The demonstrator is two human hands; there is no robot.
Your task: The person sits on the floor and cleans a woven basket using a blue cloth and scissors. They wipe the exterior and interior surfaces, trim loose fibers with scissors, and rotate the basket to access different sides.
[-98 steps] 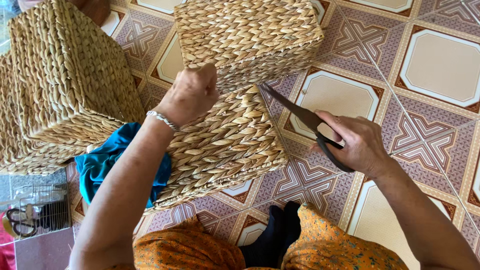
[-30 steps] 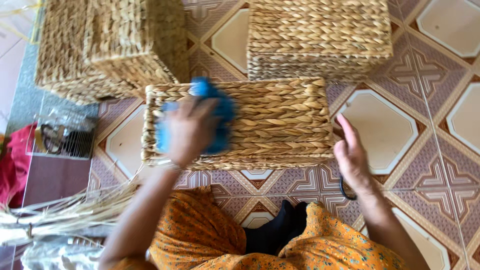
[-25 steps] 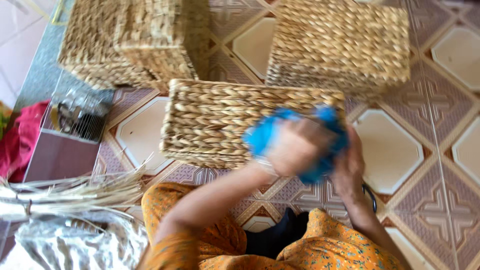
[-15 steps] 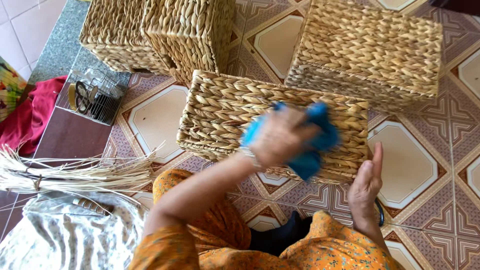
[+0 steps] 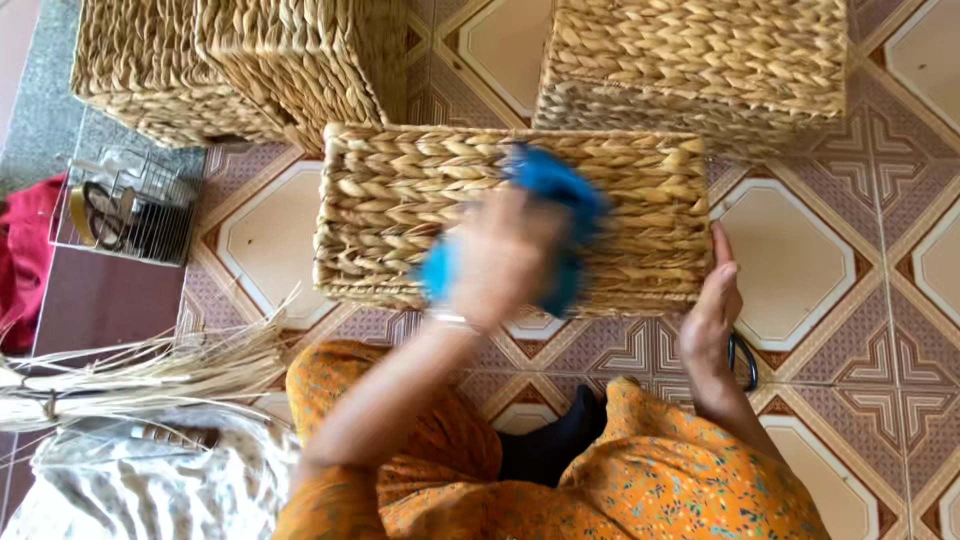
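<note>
Left hand (image 5: pixel 505 262) motion-blurred, grasping a blue cloth (image 5: pixel 560 195) on a woven straw basket (image 5: pixel 400 200), basket on the tiled floor (image 5: pixel 790 265), long axis left to right, right hand (image 5: pixel 712 315) open against its end, probably scissors (image 5: pixel 745 360) half hidden beneath.

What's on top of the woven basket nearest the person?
On the woven basket, the left hand presses a blue cloth. Weave beneath them is covered. The right hand rests against its end.
</note>
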